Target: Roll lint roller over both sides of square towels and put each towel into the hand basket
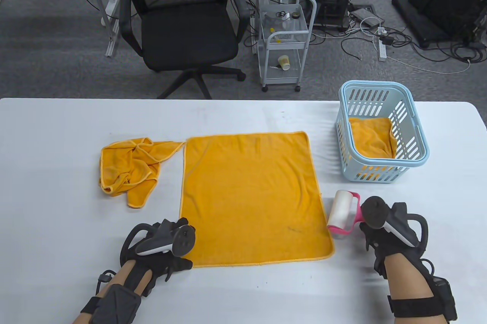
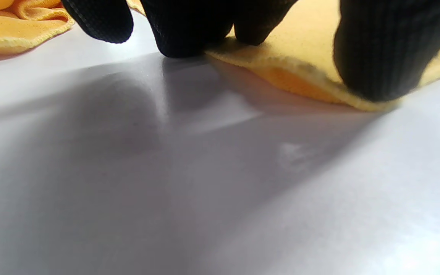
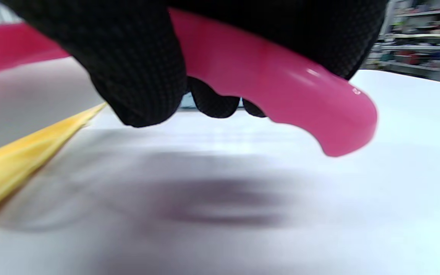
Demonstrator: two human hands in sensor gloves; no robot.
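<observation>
While left hand [image 1: 159,244] presses flat towel [image 1: 251,198] corner | right hand [image 1: 384,232] grips lint roller [image 1: 342,215]

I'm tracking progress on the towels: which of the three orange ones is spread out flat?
The middle towel, between both hands. The left towel lies crumpled; the third towel sits bunched inside the blue basket.

Three orange towels: one flat [image 1: 251,198], one crumpled [image 1: 131,166], one in the basket [image 1: 373,137]. One hand basket [image 1: 412,141], one lint roller [image 1: 342,211]. Two gloved hands: left [image 1: 159,248], right [image 1: 384,232].
</observation>
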